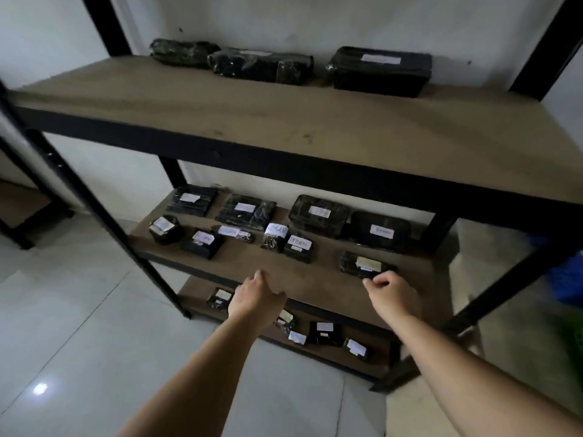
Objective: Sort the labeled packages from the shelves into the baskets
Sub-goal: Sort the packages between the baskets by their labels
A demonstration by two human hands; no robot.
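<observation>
A black-framed shelf unit with brown boards holds black wrapped packages with white labels. Three packages (381,70) lie at the back of the top shelf (284,121). Several lie on the middle shelf (299,269), among them a small one (366,263) near the front right. Several more (325,332) rest on the bottom shelf. My left hand (257,298) hovers over the middle shelf's front edge, fingers loosely apart, holding nothing. My right hand (391,291) is curled just in front of the small front-right package, its fingertips at the package's near edge; no grip is visible.
A blue basket (566,279) and something green (571,339) show blurred at the right edge, beside the shelf. Another dark rack (19,216) stands at the far left. Pale floor tiles (94,342) spread in front of the shelves.
</observation>
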